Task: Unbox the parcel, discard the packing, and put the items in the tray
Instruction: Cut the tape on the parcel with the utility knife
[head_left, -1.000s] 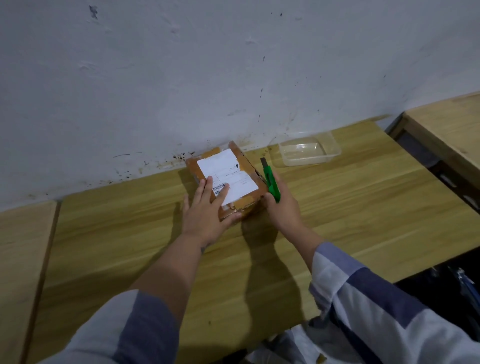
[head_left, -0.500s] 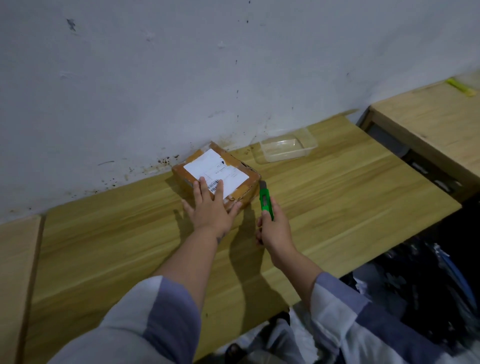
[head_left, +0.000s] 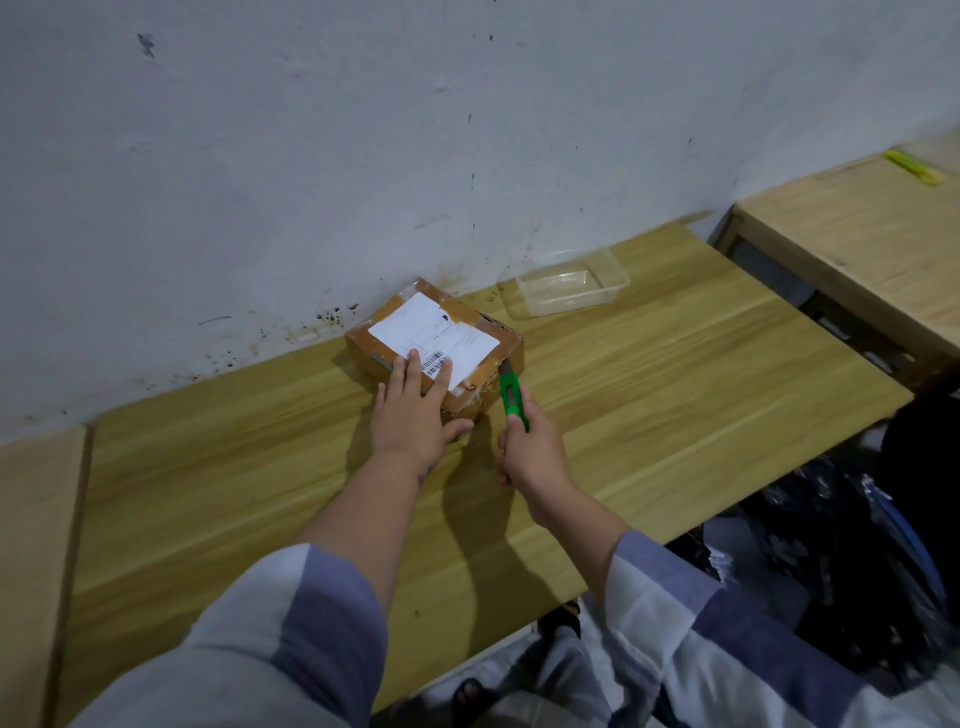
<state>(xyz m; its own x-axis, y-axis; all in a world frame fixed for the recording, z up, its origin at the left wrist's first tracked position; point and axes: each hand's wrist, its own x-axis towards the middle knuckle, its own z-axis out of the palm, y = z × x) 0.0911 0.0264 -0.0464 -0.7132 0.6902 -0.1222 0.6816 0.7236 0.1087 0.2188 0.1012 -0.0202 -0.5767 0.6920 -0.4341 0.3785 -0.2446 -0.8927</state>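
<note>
Currently the parcel (head_left: 436, 349) sits flat on the wooden table (head_left: 675, 395), near the wall (head_left: 363, 156), turned diagonal to the table edge: long axis runs from near-left to far-right, one corner pointing at the wall. White shipping label (head_left: 434, 332) faces up, barcode end toward the person. Left hand (head_left: 415, 415) lies flat on the near end of the top, fingers straight, thumb against the near side. Right hand (head_left: 532, 449) is curled round a green box cutter (head_left: 511, 395), blade tip at the parcel's right near corner, handle pointing back toward the person. Clear plastic tray (head_left: 566, 283) stands beyond the parcel to the right, near the wall, apart from it. A second wooden table (head_left: 857, 244) at right carries a yellow-green object (head_left: 914, 166), too small to identify. Wall is white, scuffed and spotted near the table line.
</note>
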